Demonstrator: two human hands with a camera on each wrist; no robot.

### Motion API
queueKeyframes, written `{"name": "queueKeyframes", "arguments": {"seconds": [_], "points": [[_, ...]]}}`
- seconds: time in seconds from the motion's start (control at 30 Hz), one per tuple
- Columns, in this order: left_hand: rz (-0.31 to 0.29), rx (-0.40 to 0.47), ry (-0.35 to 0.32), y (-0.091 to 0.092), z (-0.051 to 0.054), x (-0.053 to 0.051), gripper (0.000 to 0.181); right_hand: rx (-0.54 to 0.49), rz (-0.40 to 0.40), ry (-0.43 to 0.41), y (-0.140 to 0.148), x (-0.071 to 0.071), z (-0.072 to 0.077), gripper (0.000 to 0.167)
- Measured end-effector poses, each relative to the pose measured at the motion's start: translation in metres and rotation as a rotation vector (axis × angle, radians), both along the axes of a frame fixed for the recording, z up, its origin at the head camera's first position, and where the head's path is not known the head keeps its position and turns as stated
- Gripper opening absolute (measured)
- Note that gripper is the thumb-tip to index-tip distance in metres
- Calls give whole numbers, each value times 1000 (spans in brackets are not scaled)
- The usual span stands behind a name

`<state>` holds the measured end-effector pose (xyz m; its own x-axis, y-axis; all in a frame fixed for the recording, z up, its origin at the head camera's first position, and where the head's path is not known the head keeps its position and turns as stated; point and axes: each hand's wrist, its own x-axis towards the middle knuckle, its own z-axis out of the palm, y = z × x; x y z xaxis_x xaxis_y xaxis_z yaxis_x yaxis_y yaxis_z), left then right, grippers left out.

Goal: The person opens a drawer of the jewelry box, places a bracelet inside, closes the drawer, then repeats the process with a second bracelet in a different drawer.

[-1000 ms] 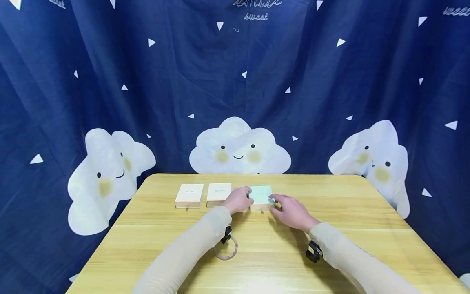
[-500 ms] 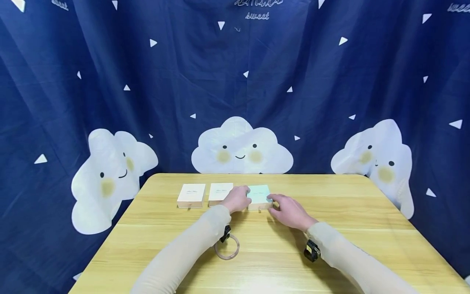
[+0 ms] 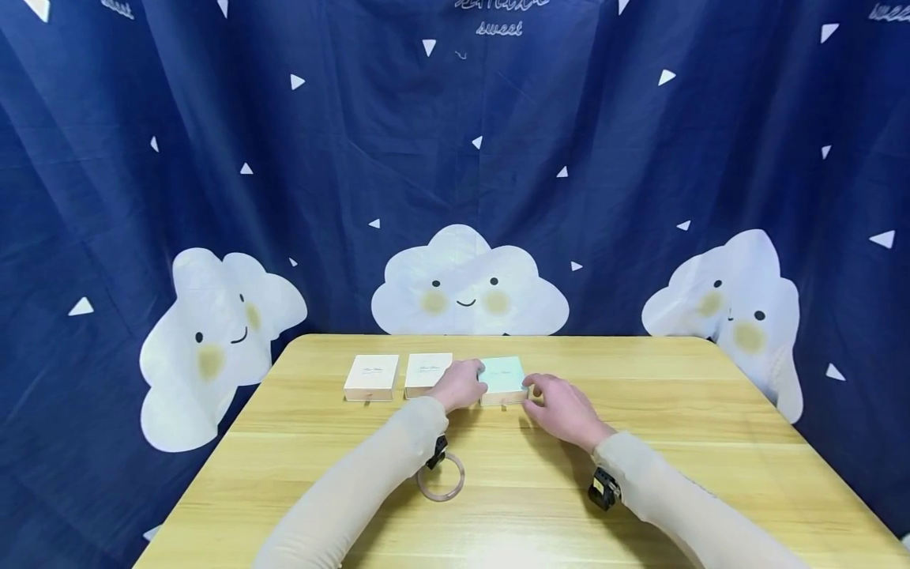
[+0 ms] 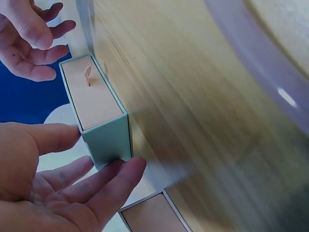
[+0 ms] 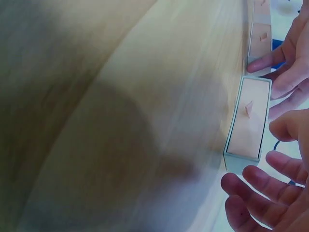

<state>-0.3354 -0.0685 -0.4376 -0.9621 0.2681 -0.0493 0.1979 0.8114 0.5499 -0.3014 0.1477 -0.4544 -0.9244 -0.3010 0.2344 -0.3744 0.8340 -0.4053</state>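
A mint-green drawer box (image 3: 502, 373) with a pale pink front (image 4: 91, 92) and a small pull tab lies on the table between both hands. My left hand (image 3: 458, 386) is at its left side, fingers loosely extended and fingertips touching the green wall in the left wrist view. On the other side is my right hand (image 3: 569, 411), its fingers relaxed and spread. In the right wrist view, the fingertips (image 5: 234, 186) are close beside the box's near end; whether they touch it cannot be told. Neither hand grips the box.
Two white drawer boxes, the middle one (image 3: 429, 370) and the left one (image 3: 372, 374), stand in a row to the left. A pale ring (image 3: 441, 496) lies under my left wrist. Behind the wooden table (image 3: 640, 363) hangs a blue cloud-print curtain (image 3: 469, 190).
The mint-green box has shifted slightly left, nearer the middle white box. My right fingers have drawn back a little from its right side. The head view has turned slightly.
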Motion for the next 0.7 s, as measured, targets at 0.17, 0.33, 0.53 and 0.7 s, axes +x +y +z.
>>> {"name": "queueKeyframes", "arguments": {"seconds": [0.17, 0.33, 0.53, 0.7], "points": [[1, 13, -10, 0, 0, 1, 47, 9, 2, -6, -4, 4, 2, 21], [18, -4, -8, 1, 0, 1, 46, -20, 11, -76, -10, 9, 5, 14], [26, -5, -12, 2, 0, 0, 46, -3, -9, -85, -16, 10, 6, 11], [25, -12, -7, 1, -2, -1, 46, 66, -23, -44, -21, 9, 4, 16]]}}
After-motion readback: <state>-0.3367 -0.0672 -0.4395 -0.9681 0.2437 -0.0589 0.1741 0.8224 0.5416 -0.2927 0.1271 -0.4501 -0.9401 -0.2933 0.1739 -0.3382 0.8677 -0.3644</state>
